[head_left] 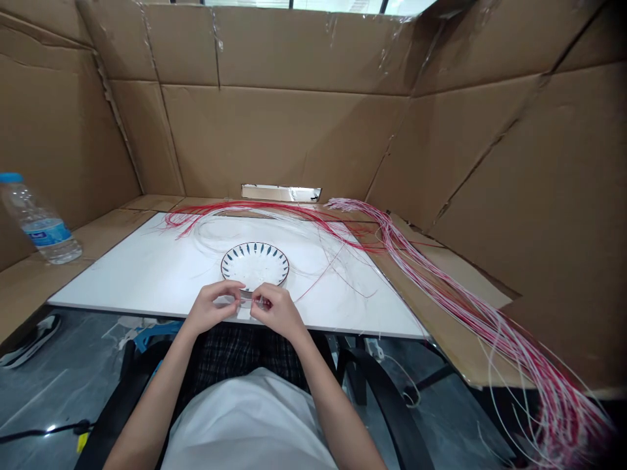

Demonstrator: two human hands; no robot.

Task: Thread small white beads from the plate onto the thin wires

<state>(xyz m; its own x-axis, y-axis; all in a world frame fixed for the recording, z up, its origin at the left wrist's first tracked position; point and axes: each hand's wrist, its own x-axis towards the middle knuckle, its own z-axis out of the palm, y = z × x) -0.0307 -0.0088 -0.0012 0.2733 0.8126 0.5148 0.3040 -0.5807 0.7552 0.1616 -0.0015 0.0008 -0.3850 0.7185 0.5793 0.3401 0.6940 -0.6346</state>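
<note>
My left hand [213,308] is closed in a pinch, thumb against fingertips, just in front of the plate's near rim. Close beside it on the right, my right hand [279,310] pinches in the same way, its fingertips a small gap away from the left ones. What lies between the fingers is too small to make out. A round white plate [255,266] with dark blue marks and a brown rim sits right behind both hands. Tiny pale bits seem to lie in it. Below the fingertips, a small pale patch [243,314] shows at the board's front edge.
Red and white strands [274,207] lie along the back of the white board [142,267]. A thick pink, red and white bundle [441,281] hangs over the right side. A water bottle [46,232] stands at left. Cardboard walls [294,137] enclose the table.
</note>
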